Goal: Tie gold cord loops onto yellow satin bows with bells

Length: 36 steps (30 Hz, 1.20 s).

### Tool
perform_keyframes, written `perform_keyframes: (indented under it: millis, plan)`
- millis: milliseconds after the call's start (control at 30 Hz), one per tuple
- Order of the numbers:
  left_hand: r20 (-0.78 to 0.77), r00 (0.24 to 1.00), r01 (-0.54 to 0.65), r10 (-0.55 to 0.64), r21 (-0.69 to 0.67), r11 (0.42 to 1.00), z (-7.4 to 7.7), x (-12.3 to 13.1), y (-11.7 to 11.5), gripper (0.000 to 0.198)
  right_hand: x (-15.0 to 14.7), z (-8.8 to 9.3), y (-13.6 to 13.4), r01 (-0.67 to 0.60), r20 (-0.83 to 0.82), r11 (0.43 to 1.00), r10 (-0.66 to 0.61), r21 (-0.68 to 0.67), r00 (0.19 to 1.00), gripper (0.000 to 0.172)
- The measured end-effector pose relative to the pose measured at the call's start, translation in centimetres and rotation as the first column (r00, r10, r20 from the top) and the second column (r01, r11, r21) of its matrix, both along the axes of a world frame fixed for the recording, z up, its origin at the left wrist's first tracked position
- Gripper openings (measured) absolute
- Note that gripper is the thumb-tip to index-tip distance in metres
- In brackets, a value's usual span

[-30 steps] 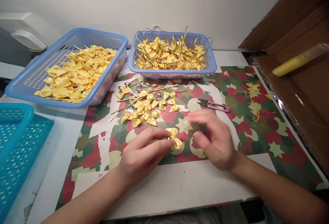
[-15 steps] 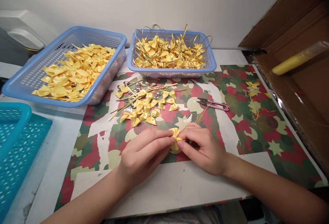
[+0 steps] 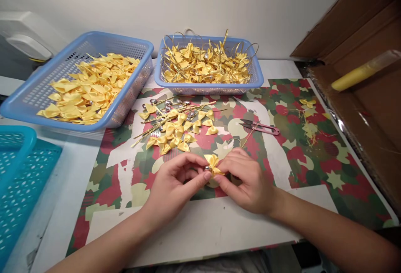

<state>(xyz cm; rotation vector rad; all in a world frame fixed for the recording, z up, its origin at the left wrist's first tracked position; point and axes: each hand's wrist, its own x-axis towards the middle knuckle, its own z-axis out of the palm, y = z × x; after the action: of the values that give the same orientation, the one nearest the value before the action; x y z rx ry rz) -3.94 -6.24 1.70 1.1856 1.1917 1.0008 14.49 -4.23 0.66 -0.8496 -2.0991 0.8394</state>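
Between my hands is a yellow satin bow [image 3: 212,161], low over the front part of the patterned mat. My right hand [image 3: 246,179] pinches the bow at its right side. A small silver bell [image 3: 207,168] sits at the bow's left, held between the thumb and forefinger of my left hand [image 3: 180,179]. Just beyond my hands lies a loose pile of yellow bows [image 3: 177,131], with several silver bells [image 3: 168,105] and gold cords [image 3: 150,129] at its back and left.
A blue basket of bows [image 3: 150,51] stands back left, another with bows and gold cords [image 3: 209,86] at the back. Pink-handled thread snips [image 3: 261,127] lie right of the pile. A teal basket [image 3: 19,131] is at far left, a cardboard box [image 3: 360,110] at right.
My left hand has turned and its fingers have shifted from lying over the bow to pinching a silver bell, now visible at the bow's left. My right hand keeps its pinch.
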Motion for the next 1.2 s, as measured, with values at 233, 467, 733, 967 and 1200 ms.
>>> perform_keyframes:
  millis: [233, 467, 733, 967, 1200]
  plan:
    - [-0.046, 0.999, 0.042, -0.028, 0.345, 0.938, -0.3, -0.5, 0.0, 0.013, 0.6, 1.0, 0.5, -0.239, -0.154, 0.811, 0.184, -0.534, 0.971, 0.037]
    - [-0.054, 0.998, 0.039, -0.022, 0.343, 0.939, -0.5, -0.6, 0.0, 0.012, 1.0, 1.2, 0.8, -0.142, -0.135, 0.775, 0.073, -0.616, 0.988, 0.021]
    - [0.008, 0.997, 0.074, -0.077, 0.181, 0.981, -0.5, -0.6, -0.1, 0.011, 1.2, 1.3, 1.2, -0.002, -0.046, 0.897, -0.021, -0.442, 0.999, 0.052]
    - [-0.030, 0.988, 0.156, -0.153, 0.212, 0.965, -0.4, -0.1, -0.3, 0.008, 0.3, 0.8, 0.4, -0.042, -0.227, 0.960, -0.023, -0.278, 0.974, 0.050]
    - [-0.090, 0.986, 0.156, -0.137, 0.254, 0.955, -0.7, -0.3, -0.6, 0.009, 0.1, 0.7, 0.1, -0.061, -0.160, 0.996, 0.050, -0.061, 0.986, 0.047]
